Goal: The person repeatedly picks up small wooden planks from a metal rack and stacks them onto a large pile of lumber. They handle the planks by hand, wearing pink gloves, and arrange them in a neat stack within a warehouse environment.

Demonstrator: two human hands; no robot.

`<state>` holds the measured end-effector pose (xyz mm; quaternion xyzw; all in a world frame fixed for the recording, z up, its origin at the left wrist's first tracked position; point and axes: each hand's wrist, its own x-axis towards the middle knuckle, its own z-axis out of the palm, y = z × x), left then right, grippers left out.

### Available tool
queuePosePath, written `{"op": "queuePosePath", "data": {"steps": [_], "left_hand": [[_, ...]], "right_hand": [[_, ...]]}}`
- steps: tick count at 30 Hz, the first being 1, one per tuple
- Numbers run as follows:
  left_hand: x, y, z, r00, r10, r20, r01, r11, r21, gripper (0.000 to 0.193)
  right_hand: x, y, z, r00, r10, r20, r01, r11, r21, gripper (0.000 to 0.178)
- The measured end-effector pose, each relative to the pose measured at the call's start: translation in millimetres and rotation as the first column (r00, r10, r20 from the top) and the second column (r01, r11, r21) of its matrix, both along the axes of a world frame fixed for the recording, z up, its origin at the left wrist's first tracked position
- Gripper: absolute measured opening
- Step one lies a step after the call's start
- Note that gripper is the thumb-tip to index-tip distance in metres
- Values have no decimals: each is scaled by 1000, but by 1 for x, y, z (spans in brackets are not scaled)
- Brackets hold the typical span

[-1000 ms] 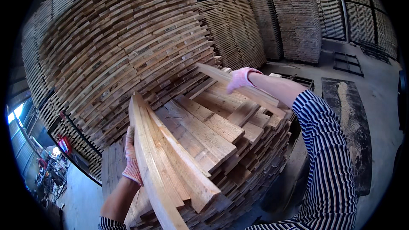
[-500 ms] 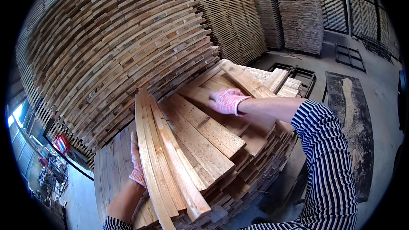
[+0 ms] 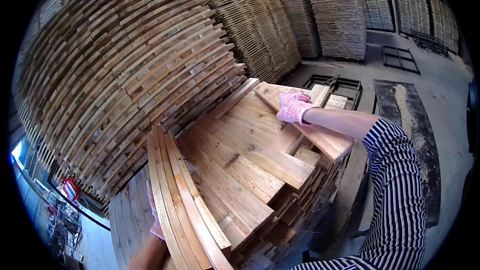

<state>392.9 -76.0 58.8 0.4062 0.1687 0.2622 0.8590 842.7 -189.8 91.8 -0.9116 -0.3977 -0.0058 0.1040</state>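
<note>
Holding gathered planks [image 3: 182, 205] in the left grip [image 3: 156, 224], grasping a single plank [image 3: 326, 139] in the right grip [image 3: 294, 107], leaving ungathered boards [image 3: 239, 166] between.

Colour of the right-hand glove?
Pink and white; the right glove shows best in the head view.

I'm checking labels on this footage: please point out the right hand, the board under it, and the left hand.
Right hand [image 3: 294, 106]: head view, back of the hand.
Board [image 3: 326, 140]: head view, top face toward its near end.
Left hand [image 3: 155, 221]: head view, visible strip near the wrist.
</note>
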Motion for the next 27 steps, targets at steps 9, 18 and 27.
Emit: {"op": "queuePosePath", "data": {"steps": [9, 18, 27], "left_hand": [[-9, -8, 9, 987, -156, -41, 155, 987, -28, 67], [79, 5, 32, 981, -80, 178, 63, 993, 101, 86], [99, 5, 38, 959, 151, 238, -187, 973, 135, 77]], "right_hand": [[-12, 107, -27, 562, 766, 312, -815, 578, 48, 41], [-137, 55, 12, 549, 800, -241, -674, 594, 439, 83], [-121, -11, 59, 544, 775, -321, -550, 619, 561, 56]]}}
